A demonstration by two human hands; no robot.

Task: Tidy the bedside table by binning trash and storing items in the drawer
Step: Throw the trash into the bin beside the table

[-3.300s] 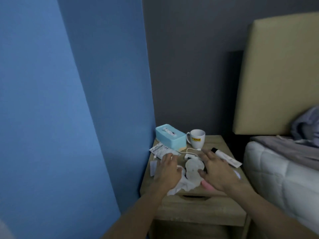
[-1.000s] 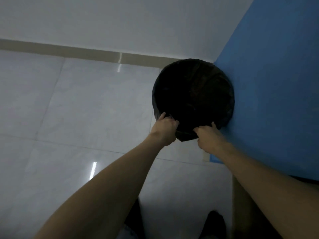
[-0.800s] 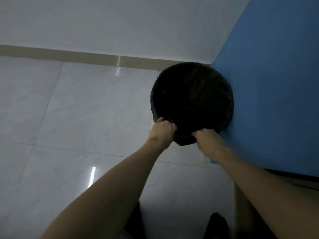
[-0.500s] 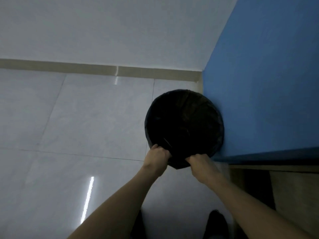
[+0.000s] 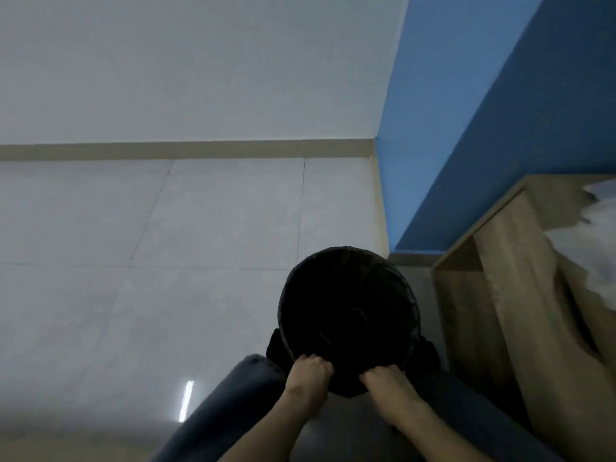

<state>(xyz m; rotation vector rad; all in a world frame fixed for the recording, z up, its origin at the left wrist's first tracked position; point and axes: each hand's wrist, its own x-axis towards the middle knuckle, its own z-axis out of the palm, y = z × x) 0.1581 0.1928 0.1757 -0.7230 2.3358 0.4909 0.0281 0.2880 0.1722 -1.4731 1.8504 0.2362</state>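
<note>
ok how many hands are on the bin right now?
2. The left hand grips the near rim of the black bin on its left side; the right hand grips the same rim just to the right. Fingertips are hidden inside the liner.

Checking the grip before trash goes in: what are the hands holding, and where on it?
Both the left hand and the right hand grip the black bin at the near edge of its bag-lined rim, side by side.
</note>
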